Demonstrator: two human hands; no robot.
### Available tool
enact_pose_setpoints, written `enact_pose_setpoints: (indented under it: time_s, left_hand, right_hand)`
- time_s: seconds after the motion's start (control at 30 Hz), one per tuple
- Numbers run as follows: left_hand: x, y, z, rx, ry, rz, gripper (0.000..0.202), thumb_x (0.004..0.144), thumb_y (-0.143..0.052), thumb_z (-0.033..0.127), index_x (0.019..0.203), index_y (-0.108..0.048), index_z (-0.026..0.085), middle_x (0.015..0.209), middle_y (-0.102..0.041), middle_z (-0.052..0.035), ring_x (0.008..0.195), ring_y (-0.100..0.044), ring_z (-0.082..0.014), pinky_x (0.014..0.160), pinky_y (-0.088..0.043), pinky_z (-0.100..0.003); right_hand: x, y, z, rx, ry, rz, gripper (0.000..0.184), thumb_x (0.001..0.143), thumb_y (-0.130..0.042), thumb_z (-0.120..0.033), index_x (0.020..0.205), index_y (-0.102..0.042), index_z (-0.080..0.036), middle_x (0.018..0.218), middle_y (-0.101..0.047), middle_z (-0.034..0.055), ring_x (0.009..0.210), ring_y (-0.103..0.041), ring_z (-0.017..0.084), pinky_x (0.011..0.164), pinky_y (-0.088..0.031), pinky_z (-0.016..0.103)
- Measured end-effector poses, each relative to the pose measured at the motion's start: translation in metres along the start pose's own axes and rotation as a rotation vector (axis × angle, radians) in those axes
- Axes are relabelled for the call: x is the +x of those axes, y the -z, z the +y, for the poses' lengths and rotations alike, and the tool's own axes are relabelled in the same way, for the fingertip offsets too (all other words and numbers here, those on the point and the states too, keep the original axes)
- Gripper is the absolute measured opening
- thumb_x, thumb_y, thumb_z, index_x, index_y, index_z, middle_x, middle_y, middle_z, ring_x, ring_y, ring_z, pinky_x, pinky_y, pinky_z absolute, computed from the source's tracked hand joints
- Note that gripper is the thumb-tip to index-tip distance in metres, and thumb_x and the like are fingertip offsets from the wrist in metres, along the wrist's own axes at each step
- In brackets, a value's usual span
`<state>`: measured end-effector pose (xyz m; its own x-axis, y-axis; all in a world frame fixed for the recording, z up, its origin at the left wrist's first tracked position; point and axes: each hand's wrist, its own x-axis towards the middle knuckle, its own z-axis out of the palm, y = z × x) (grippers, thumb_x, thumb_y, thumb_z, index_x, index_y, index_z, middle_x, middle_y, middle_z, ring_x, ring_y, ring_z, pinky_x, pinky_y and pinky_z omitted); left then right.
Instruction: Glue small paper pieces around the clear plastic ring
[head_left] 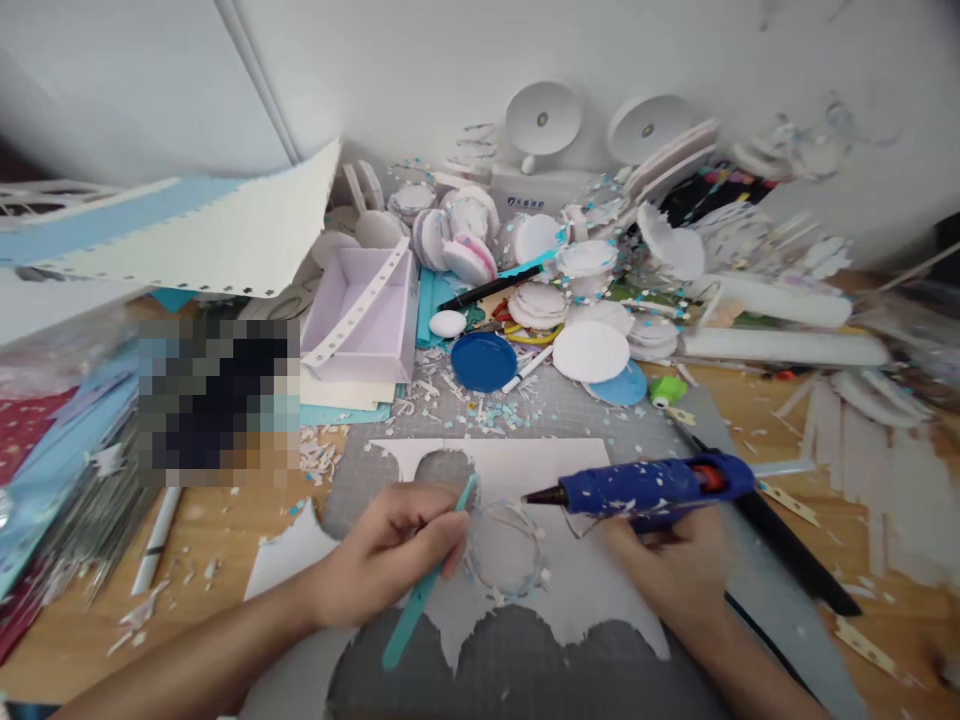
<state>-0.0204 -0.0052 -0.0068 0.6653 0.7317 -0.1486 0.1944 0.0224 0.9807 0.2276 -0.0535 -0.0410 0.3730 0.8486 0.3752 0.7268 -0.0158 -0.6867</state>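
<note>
My left hand (409,540) is closed, pinching a teal strip (412,622) that slants between thumb and fingers. In my right hand (671,565) is a blue hot glue gun (637,488), its dark nozzle aimed left; the fingers on its handle are mostly hidden. Between the hands a ring-shaped wreath (538,560) with small pale blue and white bits lies on a white sheet (577,610) with scalloped cut edges. My left fingertips are close to the wreath's left side; whether they touch it I cannot tell. The glue gun's tip is just above its upper right.
A grey cutting mat (397,665) lies underneath. Behind it stand a pale lilac box (360,315), a blue lid (484,362), white discs (591,350) and heaped decorated rings. A green bottle (667,390) and black strip (802,560) lie right. Paper scraps litter the table; wire stems are left.
</note>
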Motion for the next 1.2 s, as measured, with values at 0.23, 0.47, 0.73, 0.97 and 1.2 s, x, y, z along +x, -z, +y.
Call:
enact_pose_setpoints:
  time_s: [0.23,0.47,0.73,0.97,1.2]
  left_hand:
    - [-0.001,-0.003,0.004,-0.027,-0.031,-0.089,0.044,0.096,-0.036,0.031,0.057,-0.049,0.016,0.059,-0.048,-0.0008,0.06,-0.047,-0.012,0.059,-0.035,-0.023]
    - [-0.002,-0.004,0.004,0.025,-0.035,-0.152,0.041,0.095,-0.035,0.026,0.057,-0.05,0.017,0.059,-0.049,-0.002,0.062,-0.049,-0.0135,0.062,-0.037,-0.025]
    - [-0.002,-0.005,0.005,0.027,-0.059,-0.158,0.041,0.095,-0.036,0.025,0.056,-0.049,0.017,0.059,-0.049,-0.002,0.062,-0.05,-0.0132,0.062,-0.039,-0.024]
    - [-0.003,-0.005,0.006,0.011,-0.048,-0.168,0.042,0.095,-0.035,0.027,0.056,-0.049,0.017,0.059,-0.049,-0.0027,0.062,-0.05,-0.0137,0.061,-0.039,-0.025]
    - [-0.002,-0.005,0.006,-0.005,-0.044,-0.17,0.04,0.094,-0.037,0.024,0.056,-0.048,0.017,0.059,-0.048,-0.0018,0.062,-0.049,-0.0133,0.061,-0.037,-0.025]
  right_hand:
    - [0.006,0.003,-0.007,0.026,0.173,-0.093,0.008,0.063,-0.062,-0.024,0.069,-0.058,-0.019,0.056,-0.063,-0.0012,0.041,-0.055,0.013,0.039,-0.046,0.023]
    - [0.008,0.003,-0.01,-0.021,0.243,-0.141,0.006,0.067,-0.061,-0.023,0.067,-0.055,-0.021,0.051,-0.057,-0.0048,0.036,-0.048,0.009,0.033,-0.038,0.019]
    - [0.008,0.004,-0.008,-0.027,0.253,-0.183,0.008,0.068,-0.06,-0.022,0.066,-0.052,-0.021,0.047,-0.052,-0.0058,0.038,-0.048,0.01,0.035,-0.039,0.02]
    - [0.011,0.003,-0.008,-0.047,0.278,-0.201,0.011,0.068,-0.059,-0.021,0.062,-0.05,-0.021,0.051,-0.054,-0.0043,0.041,-0.05,0.011,0.04,-0.041,0.022]
    - [0.01,0.004,-0.009,-0.056,0.297,-0.222,0.012,0.069,-0.06,-0.021,0.063,-0.049,-0.021,0.049,-0.049,-0.0056,0.04,-0.049,0.01,0.039,-0.04,0.021]
